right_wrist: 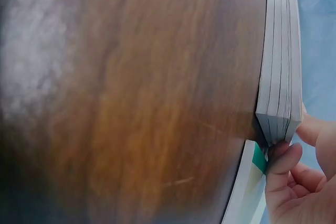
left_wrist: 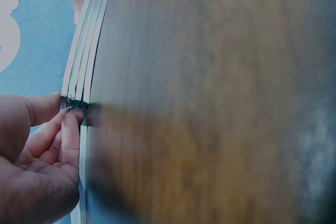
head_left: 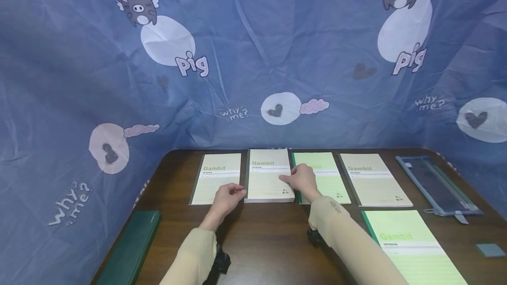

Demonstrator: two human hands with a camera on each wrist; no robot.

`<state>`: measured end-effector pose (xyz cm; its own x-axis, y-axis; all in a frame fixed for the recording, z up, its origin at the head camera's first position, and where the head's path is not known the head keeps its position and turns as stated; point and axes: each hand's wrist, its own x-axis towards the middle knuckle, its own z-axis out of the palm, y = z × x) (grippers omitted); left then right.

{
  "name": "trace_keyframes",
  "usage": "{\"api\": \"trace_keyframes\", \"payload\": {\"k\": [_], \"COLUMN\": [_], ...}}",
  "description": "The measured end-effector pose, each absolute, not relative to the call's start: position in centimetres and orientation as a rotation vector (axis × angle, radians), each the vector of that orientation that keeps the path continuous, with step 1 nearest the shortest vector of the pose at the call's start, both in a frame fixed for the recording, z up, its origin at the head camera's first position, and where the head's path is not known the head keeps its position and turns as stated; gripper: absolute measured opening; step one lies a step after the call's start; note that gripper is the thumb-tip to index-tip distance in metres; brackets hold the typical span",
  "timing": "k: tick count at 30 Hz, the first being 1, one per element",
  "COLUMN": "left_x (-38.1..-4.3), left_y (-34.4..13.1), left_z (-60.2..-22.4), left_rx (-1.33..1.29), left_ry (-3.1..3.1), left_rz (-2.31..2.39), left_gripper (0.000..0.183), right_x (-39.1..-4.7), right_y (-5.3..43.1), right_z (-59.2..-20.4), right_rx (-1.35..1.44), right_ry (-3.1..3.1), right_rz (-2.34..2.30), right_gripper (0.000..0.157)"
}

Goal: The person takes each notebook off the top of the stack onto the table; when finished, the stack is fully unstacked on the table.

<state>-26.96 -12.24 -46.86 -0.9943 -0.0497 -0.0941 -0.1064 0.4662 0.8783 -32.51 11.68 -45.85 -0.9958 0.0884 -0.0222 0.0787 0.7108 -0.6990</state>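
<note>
- So, head view: where's the notebook stack (head_left: 269, 181)?
- Back row on the table (head_left: 269, 241), between left hand (head_left: 226, 199) and right hand (head_left: 304, 181).
- Left wrist?
- Nearly closed, pinching the spine edge.
- Right wrist?
- Same pinch, opposite edge. I'd press evenly, keep edges flush.

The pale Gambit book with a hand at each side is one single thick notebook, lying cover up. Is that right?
Not quite: it is a stack of several notebooks, as the separate page edges in the left wrist view show. It does lie cover up, with the left hand and right hand at its sides.
</note>
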Motion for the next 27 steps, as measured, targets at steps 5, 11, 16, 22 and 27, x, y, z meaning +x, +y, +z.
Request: {"api": "trace_keyframes", "payload": {"k": [5,11,16,22,27], "left_x": [-27.0,-26.9,-26.9,-27.0,-27.0], "left_y": [-12.2,-12.1,-12.1,-12.2,-12.2], "left_z": [-47.0,-47.2,-47.2,-47.0,-46.9], "left_rx": [-0.134,-0.164,-0.153,-0.126,-0.121], "left_ry": [2.647,2.638,2.655,2.668,2.665], "left_rz": [1.595,1.584,1.58,1.588,1.584], "left_gripper": [0.025,0.024,0.023,0.023,0.024], "right_x": [-32.5,-32.5,-32.4,-32.3,-32.2], "right_y": [11.7,12.0,12.5,13.5,14.2], "right_z": [-46.0,-46.2,-45.6,-44.8,-44.5], "right_rx": [-0.193,-0.237,-0.252,-0.31,-0.354], "right_ry": [-2.891,-2.893,-2.881,-2.878,-2.808], "right_rz": [1.194,1.213,1.251,1.379,1.657], "right_gripper": [0.032,0.032,0.04,0.048,0.054]}}
